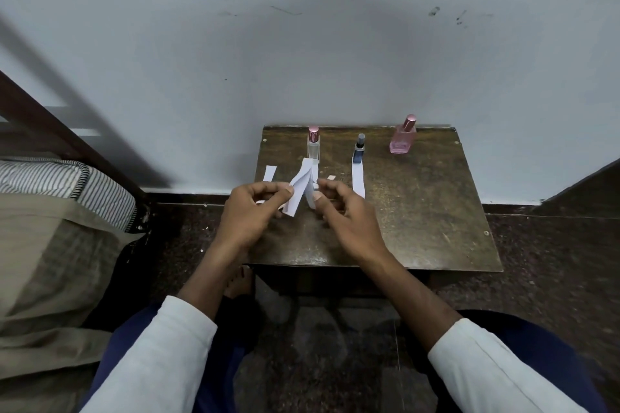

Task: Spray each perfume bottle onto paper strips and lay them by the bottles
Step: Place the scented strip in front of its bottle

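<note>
Above the table [419, 211], both hands pinch folded paper strips [299, 189].

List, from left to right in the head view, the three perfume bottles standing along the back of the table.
Clear bottle → dark blue bottle → pink bottle.

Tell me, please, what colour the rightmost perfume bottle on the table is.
Pink, with a metallic pink cap: the rightmost perfume bottle, head view.
</note>
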Available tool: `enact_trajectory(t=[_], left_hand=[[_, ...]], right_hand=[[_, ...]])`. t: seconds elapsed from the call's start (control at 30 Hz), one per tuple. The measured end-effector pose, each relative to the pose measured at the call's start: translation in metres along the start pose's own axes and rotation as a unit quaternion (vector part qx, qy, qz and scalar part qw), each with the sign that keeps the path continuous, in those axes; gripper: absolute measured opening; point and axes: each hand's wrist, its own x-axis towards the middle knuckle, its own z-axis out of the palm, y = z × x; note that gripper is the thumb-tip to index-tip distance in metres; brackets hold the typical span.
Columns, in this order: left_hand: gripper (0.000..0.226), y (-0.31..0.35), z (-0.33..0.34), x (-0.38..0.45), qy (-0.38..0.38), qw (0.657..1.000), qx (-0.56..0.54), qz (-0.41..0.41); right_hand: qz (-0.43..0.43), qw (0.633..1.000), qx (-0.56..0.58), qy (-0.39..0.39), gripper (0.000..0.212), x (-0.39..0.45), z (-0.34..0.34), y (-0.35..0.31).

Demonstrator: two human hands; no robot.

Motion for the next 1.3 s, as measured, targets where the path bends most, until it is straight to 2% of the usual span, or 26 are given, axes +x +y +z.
enact_trajectory(t=[0.07, 0.17, 0.33, 0.4, 0.47, 0.63, 0.73, 0.87, 1.03, 1.1, 1.2, 1.3], left_hand=[[0.017, 0.000, 0.004, 0.000, -0.023, 0.999, -0.033, -0.021], [0.017, -0.002, 0.009, -0.002, -0.057, 0.997, -0.037, -0.029], [0.011, -0.003, 0.013, -0.005, -0.080, 0.996, 0.036, 0.014], [0.009, -0.005, 0.015, -0.004, -0.070, 0.995, 0.070, 0.032], [0.010, -0.004, 0.016, -0.005, -0.070, 0.991, 0.102, 0.042], [0.016, -0.007, 0.022, -0.003, -0.149, 0.984, 0.093, 0.042], [0.018, -0.008, 0.025, -0.001, -0.171, 0.980, 0.090, 0.042], [0.019, -0.007, 0.026, 0.000, -0.133, 0.987, 0.068, 0.056], [0.017, -0.005, 0.026, 0.002, -0.059, 0.997, 0.029, 0.029], [0.014, -0.005, 0.024, 0.004, -0.038, 0.999, 0.022, 0.020], [0.016, -0.005, 0.025, 0.003, -0.030, 0.999, 0.024, 0.013], [0.017, -0.005, 0.027, 0.003, -0.019, 0.998, 0.059, 0.023]], right_hand=[[-0.003, 1.000, -0.009, 0.003, 0.040, 0.002, 0.000, 0.000], [-0.004, 0.999, -0.018, 0.041, 0.026, 0.004, -0.001, 0.002], [0.006, 0.996, -0.058, 0.070, 0.013, 0.005, -0.006, 0.006], [0.025, 0.996, -0.051, 0.062, 0.004, 0.005, -0.007, 0.009], [0.029, 0.997, -0.048, 0.055, 0.006, 0.004, -0.007, 0.011], [0.019, 0.998, -0.059, 0.026, 0.002, 0.000, -0.003, 0.010], [0.002, 0.996, -0.079, 0.029, 0.003, -0.002, -0.001, 0.011], [0.005, 0.998, -0.052, 0.043, 0.012, -0.001, -0.001, 0.007], [0.001, 1.000, -0.021, 0.020, 0.026, -0.003, -0.004, 0.001], [-0.041, 0.999, -0.022, -0.008, 0.035, -0.005, -0.007, -0.001], [-0.122, 0.986, -0.105, -0.038, 0.048, -0.007, -0.008, -0.001], [-0.142, 0.981, -0.133, -0.015, 0.035, -0.007, -0.005, 0.004]])
